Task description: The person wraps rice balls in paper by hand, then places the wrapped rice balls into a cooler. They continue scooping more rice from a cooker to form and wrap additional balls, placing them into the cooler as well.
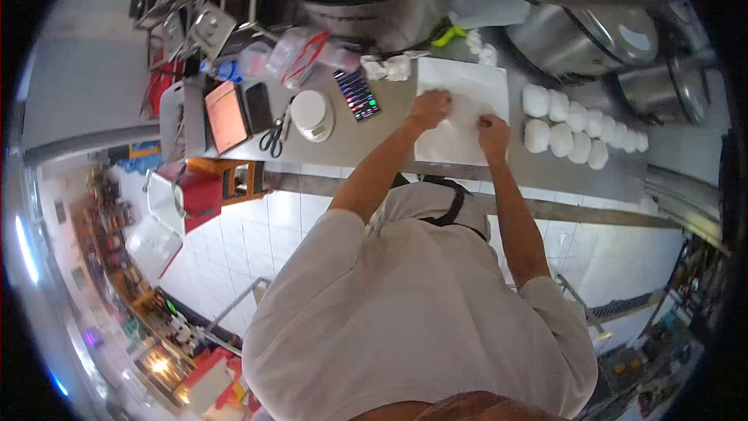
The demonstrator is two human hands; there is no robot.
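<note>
My left hand (430, 109) is over the left side of a white board (463, 72), its fingers curled down. At the board's right edge is my right hand (492, 136), closed with the fingertips pressed together. Between them lies something pale and thin (465, 113), white on white, and its kind cannot be made out. What the fingertips pinch is hidden or too small to name. To the right of the board, two rows of rounded white bundles (560, 140) stand on the metal counter (389, 136).
Left of the board are a lit phone (357, 95), a white kitchen scale (312, 115), scissors (273, 137) and a tablet (226, 115). Crumpled white pieces (387, 68) and plastic bags (296, 54) lie behind. Large metal pots (366, 19) line the back. An open cooler (195, 196) stands at left.
</note>
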